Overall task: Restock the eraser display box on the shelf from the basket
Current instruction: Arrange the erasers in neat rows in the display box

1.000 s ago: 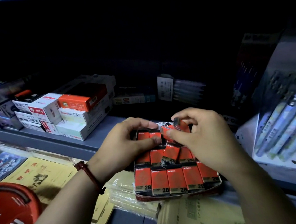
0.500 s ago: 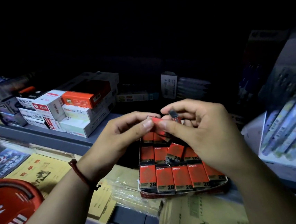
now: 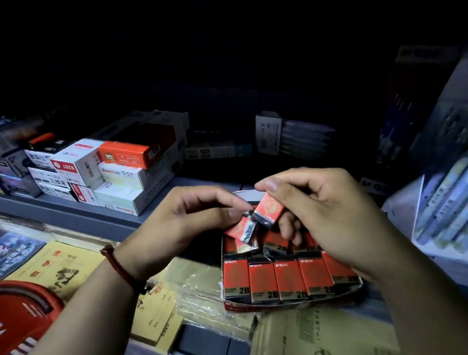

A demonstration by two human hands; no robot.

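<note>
Dim shop shelving surrounds everything. Nearest, at lower left, a red basket [image 3: 15, 327] shows its rim, beside yellow booklets [image 3: 61, 268]. Just beyond, right of centre, lies the open display box [image 3: 290, 304]; its near row is packed with upright red erasers [image 3: 263, 282] marked 2B, and the rows behind look looser. Both hands meet above the box. The left hand [image 3: 180, 225], a red cord at its wrist, pinches one eraser [image 3: 242, 229] between thumb and forefinger. The right hand [image 3: 327, 214] pinches a second eraser [image 3: 268, 209], tilted, its dark end close to the first. Farther back, white and orange boxes [image 3: 129, 170] are stacked on the grey shelf [image 3: 68, 216]; pen packs [image 3: 457, 198] stand at right. Beyond is darkness.
</note>
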